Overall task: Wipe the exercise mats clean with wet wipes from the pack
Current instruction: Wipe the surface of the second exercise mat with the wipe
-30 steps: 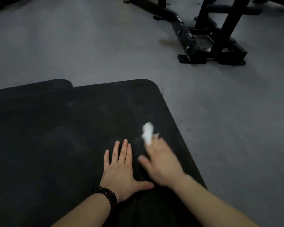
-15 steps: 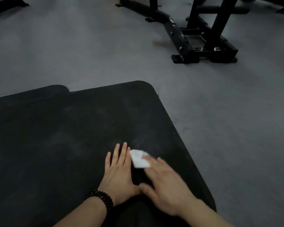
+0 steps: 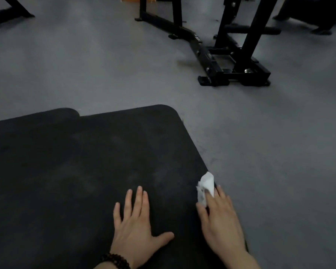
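Your right hand (image 3: 220,220) is pressing a folded white wet wipe (image 3: 206,186) flat under straight fingers, right at the right edge of the black exercise mat (image 3: 76,171); the wipe is sticking out past your fingertips and showing grey smudges on its near part. The hand is slightly blurred, so exactly how the thumb is lying is unclear. Your left hand (image 3: 136,228) is resting flat on the mat, fingers straight and spread, thumb out to the right, holding nothing, near the right hand but not touching it. A dark bead bracelet (image 3: 115,260) is sitting on your left wrist.

The mat's rounded far-right corner is lying well ahead of both hands, with wide dusty mat surface open to the left and front. A second dark mat edge (image 3: 62,112) is peeking out behind the far left side. Bare grey floor (image 3: 279,152) is running along the right edge. A black metal equipment frame (image 3: 231,61) is standing well apart, far right. Lighting is dim.
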